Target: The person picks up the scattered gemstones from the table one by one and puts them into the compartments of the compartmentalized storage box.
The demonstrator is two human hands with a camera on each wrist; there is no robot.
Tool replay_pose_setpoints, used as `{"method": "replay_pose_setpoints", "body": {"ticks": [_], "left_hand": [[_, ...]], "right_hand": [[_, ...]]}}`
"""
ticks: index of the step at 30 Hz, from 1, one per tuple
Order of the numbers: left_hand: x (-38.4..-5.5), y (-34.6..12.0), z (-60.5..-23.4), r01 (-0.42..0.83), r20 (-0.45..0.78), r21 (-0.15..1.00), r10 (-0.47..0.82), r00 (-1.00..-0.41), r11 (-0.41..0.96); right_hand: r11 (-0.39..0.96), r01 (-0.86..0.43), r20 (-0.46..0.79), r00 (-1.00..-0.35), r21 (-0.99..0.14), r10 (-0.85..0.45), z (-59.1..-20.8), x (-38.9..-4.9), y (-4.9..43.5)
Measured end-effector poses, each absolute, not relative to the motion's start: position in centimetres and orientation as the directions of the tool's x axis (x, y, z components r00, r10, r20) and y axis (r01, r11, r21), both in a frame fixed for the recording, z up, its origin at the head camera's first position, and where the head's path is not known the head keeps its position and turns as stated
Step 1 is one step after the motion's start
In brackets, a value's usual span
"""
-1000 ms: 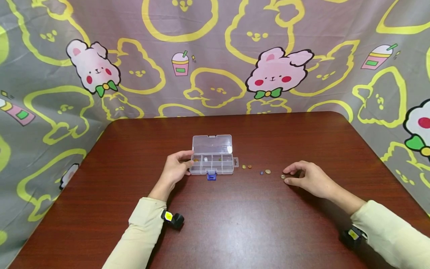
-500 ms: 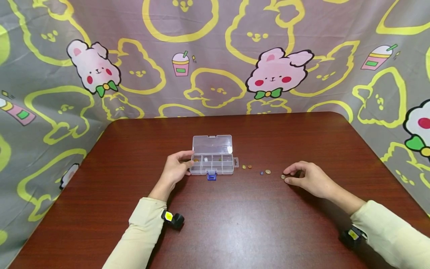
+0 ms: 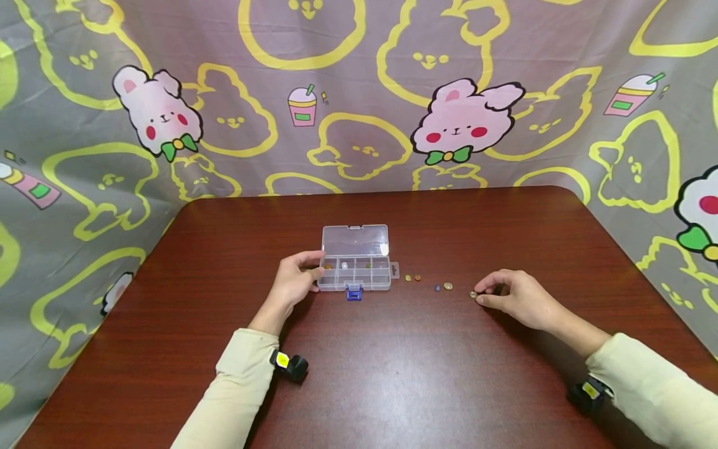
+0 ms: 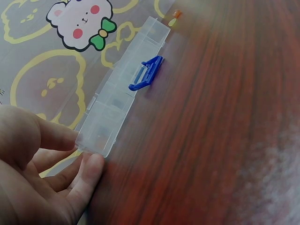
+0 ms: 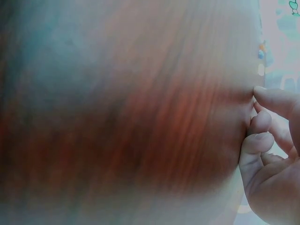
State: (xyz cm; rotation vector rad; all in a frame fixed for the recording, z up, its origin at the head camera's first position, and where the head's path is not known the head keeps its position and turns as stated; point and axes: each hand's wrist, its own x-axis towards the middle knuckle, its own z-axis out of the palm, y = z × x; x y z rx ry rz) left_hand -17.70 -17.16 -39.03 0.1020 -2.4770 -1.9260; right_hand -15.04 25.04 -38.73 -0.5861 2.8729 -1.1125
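A clear plastic compartment box [image 3: 363, 280] lies with its lid [image 3: 355, 241] raised and its blue latch [image 3: 354, 293] facing me. My left hand [image 3: 294, 277] holds the box's left end, thumb and fingers around the corner; the left wrist view shows this grip too. A few small pieces sit in the back compartments, among them a white one [image 3: 344, 265]. At the right, my right hand [image 3: 516, 298] pinches a small brass-coloured button [image 3: 473, 294] between thumb and index finger at table level. In the right wrist view the fingertips hide that button.
Between box and right hand lie a yellow piece [image 3: 408, 278], an orange-brown piece [image 3: 417, 278], a blue piece [image 3: 437, 288] and another brass-coloured button [image 3: 448, 286]. A hanging tab [image 3: 395, 270] sticks out from the box's right end. Patterned cloth [image 3: 359, 93] hangs behind the brown table [image 3: 359, 374].
My right thumb and index finger have drawn in slightly on the brass-coloured button. The left hand and the box stay in place.
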Motion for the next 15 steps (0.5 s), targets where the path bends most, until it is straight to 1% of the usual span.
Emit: {"method": "replay_pose_setpoints", "body": {"ticks": [15], "left_hand": [[-17.80,-17.09,-39.07,-0.045,-0.032,0.967,-0.053,-0.998,0.251]], "right_hand": [[0.683,-0.328,0.111,-0.933,-0.653,-0.341,-38.84,-15.18,24.59]]}}
